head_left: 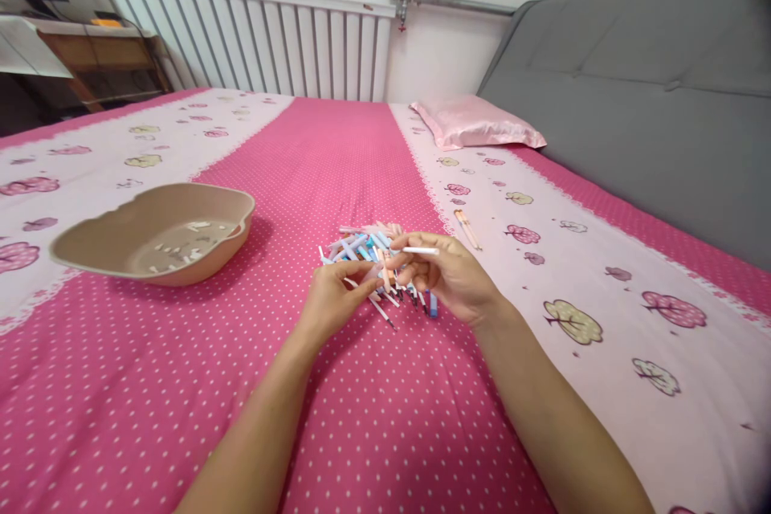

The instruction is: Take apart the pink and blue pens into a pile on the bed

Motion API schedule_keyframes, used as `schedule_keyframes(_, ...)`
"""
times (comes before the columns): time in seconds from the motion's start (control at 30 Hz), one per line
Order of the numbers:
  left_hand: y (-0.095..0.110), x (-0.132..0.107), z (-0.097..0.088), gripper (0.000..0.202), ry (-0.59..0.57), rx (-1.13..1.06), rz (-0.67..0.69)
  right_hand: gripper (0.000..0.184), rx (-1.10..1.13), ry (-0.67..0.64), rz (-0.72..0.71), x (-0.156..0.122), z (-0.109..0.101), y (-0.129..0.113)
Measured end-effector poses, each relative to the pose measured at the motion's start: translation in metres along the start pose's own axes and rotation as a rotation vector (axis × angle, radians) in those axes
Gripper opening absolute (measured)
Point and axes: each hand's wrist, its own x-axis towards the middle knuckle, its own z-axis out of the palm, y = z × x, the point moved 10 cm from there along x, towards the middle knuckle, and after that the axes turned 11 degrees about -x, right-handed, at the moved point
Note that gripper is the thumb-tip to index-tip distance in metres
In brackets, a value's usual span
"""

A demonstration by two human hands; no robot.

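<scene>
My right hand (449,273) is closed, with a slim white stick (422,250), like a pen refill, between thumb and fingers. My left hand (337,293) pinches a small pale pink pen part (377,270); the fingertips partly cover it. Both hands meet over a loose pile of pen parts (358,245) on the bed. White refills with dark tips, blue and lilac caps and pink pieces lie mixed in it. A blue cap (433,304) rests at the pile's near right edge, below my right hand.
A beige basin (241,237) with several small white pieces stands at the left. Two slim peach-coloured pens (467,228) lie beyond my right hand. A pink pillow (475,122) rests near the grey headboard (650,88). A white radiator (259,40) lines the wall.
</scene>
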Motion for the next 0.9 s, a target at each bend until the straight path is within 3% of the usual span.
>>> schedule_keyframes(0.1, 0.0, 0.0, -0.001, 0.02, 0.008, -0.008, -0.003, 0.023, 0.06, -0.001, -0.014, 0.0, -0.002, -0.002)
schedule_keyframes(0.23, -0.003, 0.0, 0.0, 0.02, 0.005, 0.014, -0.018, 0.019, 0.053, 0.126, -0.059, 0.0, -0.012, -0.005)
schedule_keyframes(0.53, -0.002, 0.0, 0.001, 0.019, -0.01, 0.01, -0.023, 0.025, -0.215, 0.356, -0.246, -0.007, -0.022, -0.024)
schedule_keyframes(0.9, -0.001, -0.001, 0.006, 0.024, -0.048, 0.025, -0.024, 0.029, -0.326, 0.328, -0.255, -0.004, -0.016, -0.019)
